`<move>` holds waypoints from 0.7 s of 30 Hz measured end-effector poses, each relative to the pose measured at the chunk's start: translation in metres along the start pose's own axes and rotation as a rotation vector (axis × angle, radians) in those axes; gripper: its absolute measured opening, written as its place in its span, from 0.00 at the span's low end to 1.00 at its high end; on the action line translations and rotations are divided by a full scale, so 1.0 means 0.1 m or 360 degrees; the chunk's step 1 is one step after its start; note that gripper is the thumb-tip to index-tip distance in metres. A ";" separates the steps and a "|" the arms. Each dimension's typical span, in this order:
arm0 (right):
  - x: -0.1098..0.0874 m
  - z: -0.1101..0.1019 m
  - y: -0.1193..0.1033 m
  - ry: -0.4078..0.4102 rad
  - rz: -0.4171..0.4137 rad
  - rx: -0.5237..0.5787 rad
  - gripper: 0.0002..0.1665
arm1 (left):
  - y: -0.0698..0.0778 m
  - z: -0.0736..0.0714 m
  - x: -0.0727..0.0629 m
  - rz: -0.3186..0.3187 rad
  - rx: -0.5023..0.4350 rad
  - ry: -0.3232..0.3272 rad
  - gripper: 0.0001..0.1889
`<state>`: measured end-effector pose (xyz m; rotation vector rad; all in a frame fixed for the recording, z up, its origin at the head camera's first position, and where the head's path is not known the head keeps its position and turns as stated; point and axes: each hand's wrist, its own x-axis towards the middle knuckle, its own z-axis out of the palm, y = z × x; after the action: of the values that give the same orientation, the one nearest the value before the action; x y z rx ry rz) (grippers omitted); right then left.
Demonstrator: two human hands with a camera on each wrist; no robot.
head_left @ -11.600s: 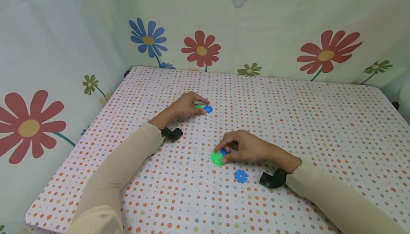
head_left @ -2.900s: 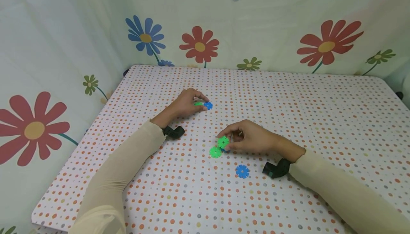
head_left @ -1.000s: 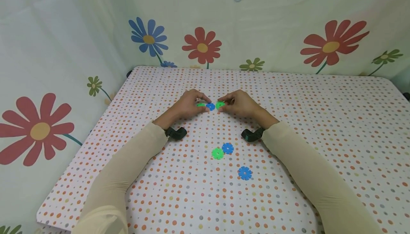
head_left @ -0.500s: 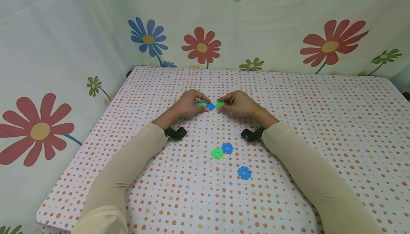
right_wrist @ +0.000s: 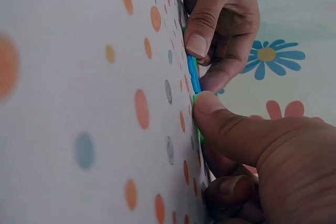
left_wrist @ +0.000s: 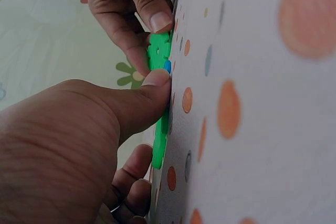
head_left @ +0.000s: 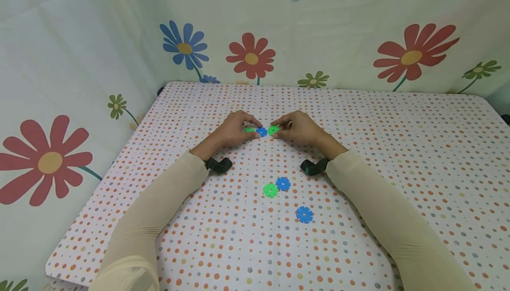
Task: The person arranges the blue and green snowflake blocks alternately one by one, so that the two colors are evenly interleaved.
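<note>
Up the table, away from the person, the right hand (head_left: 296, 128) had gone with the right green disc (head_left: 273, 130) since about three seconds before, when it was down by the lower discs. The left hand (head_left: 236, 129) had stayed in about the same place.

There were six discs in all: three green and three blue. Three of them made a row between the two hands: the left green disc (head_left: 249, 129), the middle blue disc (head_left: 261, 132) and the right green disc. The left hand's thumb and finger pinched the middle blue disc, and the left green disc sat in the gap behind those tips. The right hand's thumb and finger pinched the right green disc. It met the blue one edge to edge, but I could not tell if they were hooked together.

Each disc was round, with little cuts around its edge. The long way of the row went side to side, from one hand to the other. In the left wrist view the right green disc leaned up and showed its flat face.

Nearer the person, the lower green disc (head_left: 270, 190) and the lower blue disc (head_left: 283, 184) lay flat and touching. The last blue disc (head_left: 304, 215) lay flat by itself, nearest of all. All this was on one spotty table (head_left: 179, 220).
</note>
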<state>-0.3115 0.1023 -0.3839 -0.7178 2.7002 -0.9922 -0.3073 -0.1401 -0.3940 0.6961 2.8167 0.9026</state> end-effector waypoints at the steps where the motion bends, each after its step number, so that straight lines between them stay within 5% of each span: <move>1: 0.00 0.00 0.00 0.0010 0.0011 0.0008 0.23 | 0.00 0.00 0.00 -0.0002 0.0001 0.0000 0.16; 21: -0.01 0.03 0.00 0.0074 0.0021 -0.0027 0.22 | 0.01 0.00 0.00 0.0002 -0.0026 -0.0003 0.15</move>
<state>-0.3093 0.1011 -0.3859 -0.6875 2.7524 -0.9959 -0.3070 -0.1400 -0.3934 0.6960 2.8044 0.9237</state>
